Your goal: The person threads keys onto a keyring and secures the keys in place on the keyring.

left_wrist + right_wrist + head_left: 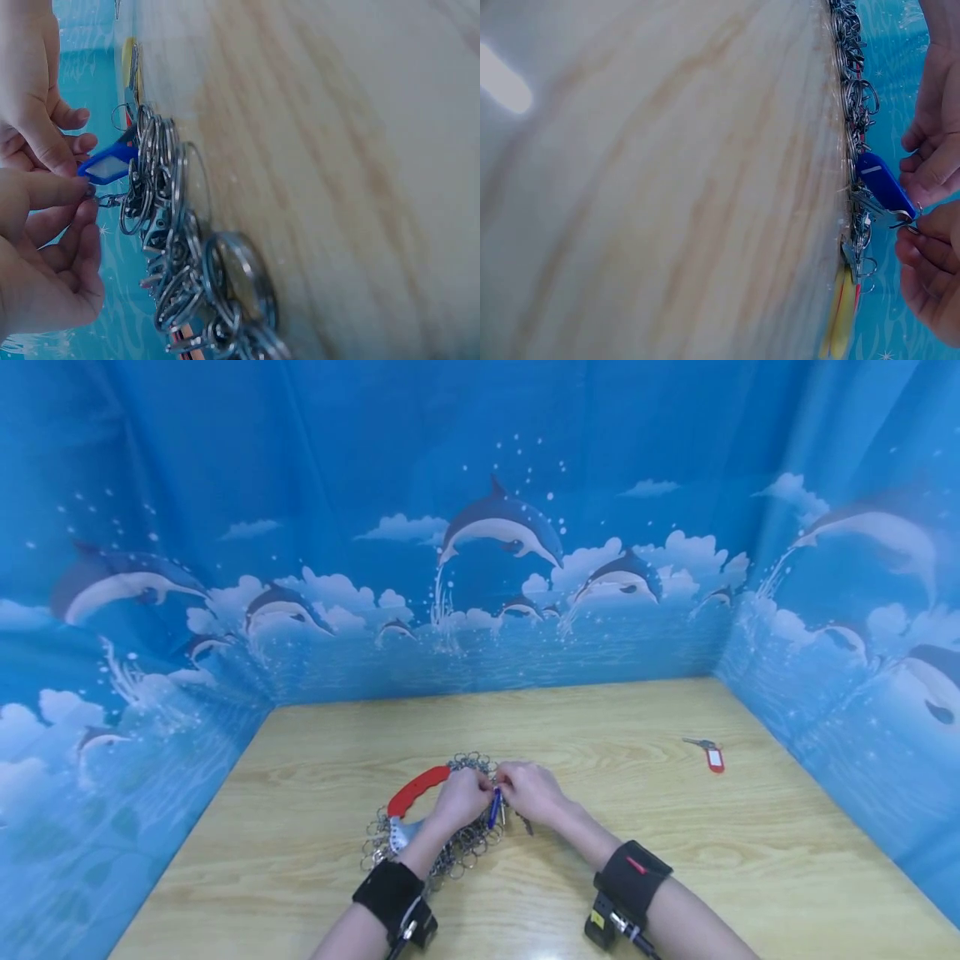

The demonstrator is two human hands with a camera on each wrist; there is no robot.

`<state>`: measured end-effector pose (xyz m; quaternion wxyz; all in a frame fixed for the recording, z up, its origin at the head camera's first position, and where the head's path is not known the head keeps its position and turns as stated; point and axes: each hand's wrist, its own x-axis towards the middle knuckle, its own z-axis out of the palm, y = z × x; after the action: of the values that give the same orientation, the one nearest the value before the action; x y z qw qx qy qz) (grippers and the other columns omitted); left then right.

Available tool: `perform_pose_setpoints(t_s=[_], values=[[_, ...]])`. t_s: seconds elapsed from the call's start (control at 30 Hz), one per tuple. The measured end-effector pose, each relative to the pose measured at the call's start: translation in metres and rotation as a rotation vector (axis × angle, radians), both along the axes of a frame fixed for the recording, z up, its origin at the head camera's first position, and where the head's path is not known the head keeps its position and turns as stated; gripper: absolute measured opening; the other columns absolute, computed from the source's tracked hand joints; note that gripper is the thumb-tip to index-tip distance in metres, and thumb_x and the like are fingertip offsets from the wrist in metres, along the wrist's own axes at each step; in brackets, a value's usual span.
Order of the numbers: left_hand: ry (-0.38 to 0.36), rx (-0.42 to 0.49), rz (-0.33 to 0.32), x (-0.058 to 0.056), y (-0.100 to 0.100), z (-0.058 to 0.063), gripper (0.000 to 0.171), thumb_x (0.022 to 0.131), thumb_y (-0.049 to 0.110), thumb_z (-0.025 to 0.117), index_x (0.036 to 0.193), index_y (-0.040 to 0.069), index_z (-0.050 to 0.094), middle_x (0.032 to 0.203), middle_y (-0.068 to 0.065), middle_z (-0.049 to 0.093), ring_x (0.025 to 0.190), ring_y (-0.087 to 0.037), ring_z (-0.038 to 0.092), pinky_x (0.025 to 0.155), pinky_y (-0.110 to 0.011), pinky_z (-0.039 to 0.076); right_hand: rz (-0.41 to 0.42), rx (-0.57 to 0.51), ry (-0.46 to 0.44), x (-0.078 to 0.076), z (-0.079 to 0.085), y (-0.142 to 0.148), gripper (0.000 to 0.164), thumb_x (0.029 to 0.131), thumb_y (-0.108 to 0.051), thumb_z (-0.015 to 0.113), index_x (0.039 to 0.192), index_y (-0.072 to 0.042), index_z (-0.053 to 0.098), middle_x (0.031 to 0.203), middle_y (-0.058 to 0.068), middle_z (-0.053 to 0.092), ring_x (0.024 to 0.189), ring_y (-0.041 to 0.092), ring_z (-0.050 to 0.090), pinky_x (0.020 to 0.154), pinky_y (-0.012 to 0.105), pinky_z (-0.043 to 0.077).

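A blue key tag hangs with a silver key between both hands, over a bunch of metal key rings. With thumb and fingertips, my left hand pinches the top end of the tag. My right hand pinches a small split ring at that same end. The two hands' fingertips nearly meet there. The tag leans close over the bunch in the right wrist view. A large loop with a red grip lies at the bunch's left, partly hidden by my left hand.
A separate key with a red tag lies at the back right of the wooden table. A yellow tag lies by the bunch. Dolphin-printed curtains close off the back and sides.
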<state>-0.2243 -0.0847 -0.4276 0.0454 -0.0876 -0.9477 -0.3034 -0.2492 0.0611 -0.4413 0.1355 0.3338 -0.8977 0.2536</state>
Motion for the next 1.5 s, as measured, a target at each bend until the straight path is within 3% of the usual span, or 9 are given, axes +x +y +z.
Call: perform_pose_setpoints(t_s=[0.3,0.53,0.73,0.93,1.13,1.33,1.5], values=[[0.01,0.039,0.06,0.0,0.0,-0.005,0.011,0.077,0.007,0.066,0.067,0.008,0.07,0.061,0.003,0.061,0.054,-0.008,0.049,0.052,-0.022,0.04,-0.027,-0.023,-0.001,0.004,-0.003,0.0,0.006,0.079,-0.003,0.063,0.083,-0.007,0.065,0.079,0.005,0.066,0.067,0.015,0.061,0.059,0.025,0.048],[-0.049,0.131,0.082,0.001,0.002,-0.003,0.007,0.077,0.007,0.068,0.072,0.005,0.072,0.068,-0.002,0.065,0.062,-0.012,0.054,0.058,-0.025,0.043,-0.034,-0.03,0.031,0.004,-0.004,-0.003,0.005,0.079,-0.004,0.065,0.081,-0.008,0.064,0.076,0.004,0.065,0.065,0.015,0.06,0.057,0.025,0.047],[-0.097,0.171,0.121,0.001,0.0,-0.004,0.006,0.076,0.007,0.067,0.074,0.005,0.072,0.073,-0.003,0.066,0.065,-0.012,0.054,0.059,-0.025,0.043,-0.018,-0.038,0.018,0.006,-0.006,-0.004,0.005,0.079,-0.004,0.066,0.082,-0.008,0.064,0.077,0.004,0.065,0.065,0.014,0.059,0.059,0.025,0.048],[-0.102,0.178,0.129,0.002,-0.001,-0.006,0.008,0.077,0.006,0.066,0.072,0.004,0.072,0.072,-0.002,0.064,0.063,-0.011,0.05,0.056,-0.024,0.04,-0.005,-0.031,0.041,0.008,-0.008,-0.005,0.005,0.078,-0.004,0.066,0.081,-0.008,0.064,0.076,0.003,0.064,0.063,0.013,0.059,0.056,0.023,0.046],[-0.117,0.205,0.114,0.002,-0.003,-0.008,0.007,0.077,0.008,0.068,0.074,0.003,0.072,0.073,-0.003,0.065,0.062,-0.011,0.05,0.055,-0.023,0.04,-0.003,-0.026,0.015,0.008,-0.008,-0.005,0.006,0.079,-0.003,0.064,0.082,-0.008,0.064,0.077,0.004,0.065,0.064,0.012,0.058,0.056,0.021,0.046],[-0.155,0.187,0.029,0.001,-0.009,-0.004,0.007,0.079,0.009,0.069,0.076,0.003,0.071,0.074,-0.002,0.064,0.064,-0.012,0.051,0.06,-0.025,0.042,-0.022,-0.052,-0.029,0.004,-0.005,-0.003,0.004,0.08,-0.003,0.064,0.084,-0.004,0.063,0.082,0.006,0.064,0.072,0.017,0.06,0.064,0.029,0.049],[-0.169,0.171,-0.018,-0.004,-0.012,0.0,0.006,0.08,0.009,0.068,0.076,0.004,0.071,0.074,-0.001,0.064,0.066,-0.012,0.053,0.062,-0.027,0.042,0.006,-0.123,-0.202,-0.004,-0.002,-0.002,0.005,0.088,-0.005,0.057,0.088,-0.001,0.056,0.076,0.002,0.056,0.064,0.013,0.053,0.06,0.026,0.047]])
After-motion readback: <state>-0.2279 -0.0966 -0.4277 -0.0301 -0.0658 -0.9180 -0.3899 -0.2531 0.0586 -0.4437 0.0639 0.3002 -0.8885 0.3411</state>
